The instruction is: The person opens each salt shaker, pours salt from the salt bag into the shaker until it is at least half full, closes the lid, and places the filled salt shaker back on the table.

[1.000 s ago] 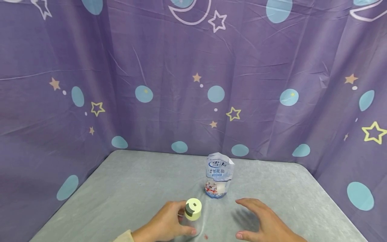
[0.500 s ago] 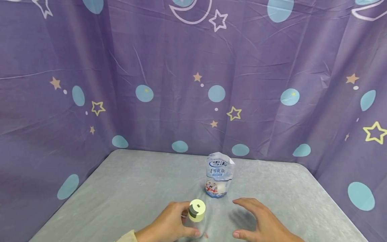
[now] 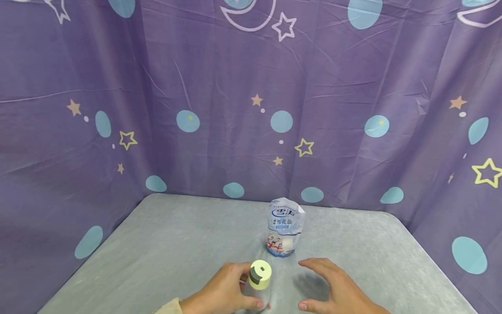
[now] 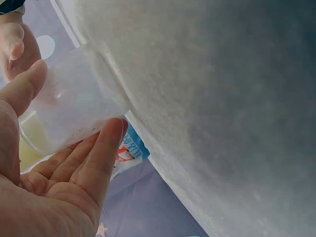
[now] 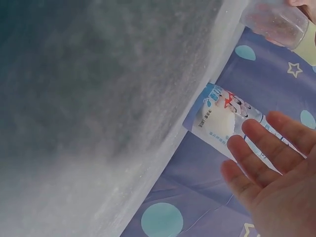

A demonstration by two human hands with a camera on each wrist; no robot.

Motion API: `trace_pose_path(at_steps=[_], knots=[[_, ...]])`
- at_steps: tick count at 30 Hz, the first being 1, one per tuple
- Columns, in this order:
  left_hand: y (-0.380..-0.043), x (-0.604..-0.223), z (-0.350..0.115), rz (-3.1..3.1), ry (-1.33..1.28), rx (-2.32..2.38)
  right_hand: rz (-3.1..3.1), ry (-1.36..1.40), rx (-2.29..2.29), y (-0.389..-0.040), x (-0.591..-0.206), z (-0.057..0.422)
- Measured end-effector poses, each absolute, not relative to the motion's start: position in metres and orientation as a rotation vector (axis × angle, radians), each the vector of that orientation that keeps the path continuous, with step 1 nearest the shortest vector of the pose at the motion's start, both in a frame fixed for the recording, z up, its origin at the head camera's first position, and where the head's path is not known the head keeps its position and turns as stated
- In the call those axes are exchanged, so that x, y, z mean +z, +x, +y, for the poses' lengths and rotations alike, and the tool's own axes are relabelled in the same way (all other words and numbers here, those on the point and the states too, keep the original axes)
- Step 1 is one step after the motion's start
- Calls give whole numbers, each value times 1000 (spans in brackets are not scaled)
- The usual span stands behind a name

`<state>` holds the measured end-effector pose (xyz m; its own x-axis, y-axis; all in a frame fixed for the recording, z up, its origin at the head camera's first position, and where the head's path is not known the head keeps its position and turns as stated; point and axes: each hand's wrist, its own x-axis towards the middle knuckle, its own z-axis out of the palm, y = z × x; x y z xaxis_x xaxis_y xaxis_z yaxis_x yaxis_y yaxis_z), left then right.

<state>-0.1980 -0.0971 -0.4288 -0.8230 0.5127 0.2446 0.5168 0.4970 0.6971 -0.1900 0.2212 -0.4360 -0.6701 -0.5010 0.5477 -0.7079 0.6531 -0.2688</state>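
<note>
At the near edge of the scene, just left of the right hand (image 3: 335,288), a clear jar (image 3: 265,297) with a pale yellow cap (image 3: 262,267) sits upright in the left hand (image 3: 225,288). The left grip is clamped on it, thumb along the near side and fingers round the far side, probably to steady smooth walls while leaving the cap uncovered. The jar's base appears to meet the grey table (image 3: 176,244), though the left wrist view does not settle whether it bears weight there. The right grip holds nothing: its thumb and fingers stand apart, palm toward the jar, a pose that would suit support from the other side.

Beyond both hands, the pouch (image 3: 284,229) stands on its broad bottom, printed front turned to the person, which seems to keep it steady and readable. Its upper edge is uneven, with a white corner at the right. Large blue characters in an oval look like 雪涛; beneath, 雪花盐 reads as "snowflake salt". A blue band carries lettering too small to make out, and red-and-white figures decorate the lower left. Faint reddish marks on the jar are illegible.
</note>
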Motion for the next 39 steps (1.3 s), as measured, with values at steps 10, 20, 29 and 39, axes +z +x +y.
trace_pose_path(at_steps=[10,20,29,39], knots=[[-196,-428,-92,-2741,-922,-1302,-2418,991,713,-189,-435,216],[-196,-428,-89,-2714,-957,-1287,-2404,1028,842,-190,-431,210],[-195,-427,-85,-2755,-938,-1331,-2355,1041,934,-190,-430,201],[-196,-426,-80,-2749,-965,-1340,-2306,1085,1066,-190,-432,193]])
